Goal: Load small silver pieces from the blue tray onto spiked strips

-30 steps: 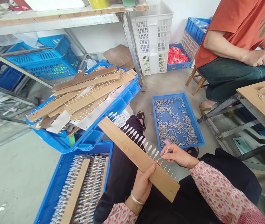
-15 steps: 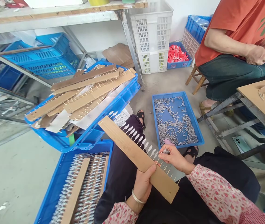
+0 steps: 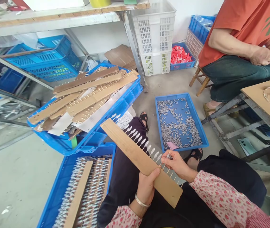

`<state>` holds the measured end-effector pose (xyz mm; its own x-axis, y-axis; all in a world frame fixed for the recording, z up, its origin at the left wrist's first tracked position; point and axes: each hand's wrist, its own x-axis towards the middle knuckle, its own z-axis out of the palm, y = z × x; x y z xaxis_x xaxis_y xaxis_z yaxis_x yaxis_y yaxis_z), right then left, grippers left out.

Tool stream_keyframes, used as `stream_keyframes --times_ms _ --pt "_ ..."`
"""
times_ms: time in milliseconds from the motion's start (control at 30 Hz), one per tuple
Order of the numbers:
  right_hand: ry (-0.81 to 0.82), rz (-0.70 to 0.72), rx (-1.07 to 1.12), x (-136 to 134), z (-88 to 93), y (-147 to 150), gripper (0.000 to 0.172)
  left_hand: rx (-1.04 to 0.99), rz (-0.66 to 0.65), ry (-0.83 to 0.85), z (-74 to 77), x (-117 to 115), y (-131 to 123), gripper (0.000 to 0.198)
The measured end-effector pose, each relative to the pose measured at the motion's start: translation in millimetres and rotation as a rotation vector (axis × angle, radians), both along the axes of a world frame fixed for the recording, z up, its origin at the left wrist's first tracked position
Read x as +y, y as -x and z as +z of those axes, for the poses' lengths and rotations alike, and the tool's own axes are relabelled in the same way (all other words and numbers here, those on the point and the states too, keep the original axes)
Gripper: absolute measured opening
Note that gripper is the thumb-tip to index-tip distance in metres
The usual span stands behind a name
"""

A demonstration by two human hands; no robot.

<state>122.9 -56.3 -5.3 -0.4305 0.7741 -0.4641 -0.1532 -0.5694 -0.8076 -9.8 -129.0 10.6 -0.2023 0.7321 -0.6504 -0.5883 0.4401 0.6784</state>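
Observation:
My left hand (image 3: 146,186) grips a long cardboard strip (image 3: 135,155) from below, holding it slanted over my lap. A row of thin pins sticks out of its right edge; most of the upper ones carry small white caps (image 3: 138,136). My right hand (image 3: 176,163) is closed in a pinch on a small white cap (image 3: 168,155) at the pins about two thirds down the strip. The lowest pins are bare.
A blue tray (image 3: 159,126) with several loose white caps lies on the floor ahead. A blue crate (image 3: 116,114) of pin strips is at the left; a second crate (image 3: 56,190) with filled strips lies below it. A person in an orange shirt (image 3: 241,25) sits at the right by a metal table frame (image 3: 232,107).
My right hand has shifted slightly down and left along the pin row with the cap; the strip has hardly moved. The seated person's hands moved a little.

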Motion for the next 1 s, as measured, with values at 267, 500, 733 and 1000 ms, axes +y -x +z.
stream_keyframes --times_ms 267,500,733,1000 --pt "0.013 0.003 0.01 1 4.7 1 0.028 -0.145 -0.014 0.005 5.3 1 1 0.026" --pt "-0.034 0.079 -0.002 14 16.0 -11 0.03 -0.203 -0.074 -0.002 14.1 -3 -1 0.03" --pt "-0.205 0.137 -0.035 31 18.5 -36 0.031 -0.188 -0.018 0.016 17.4 0 -2 0.035" --pt "-0.168 0.268 -0.01 33 22.9 -42 0.03 -0.204 -0.016 0.017 19.5 3 -3 0.037"
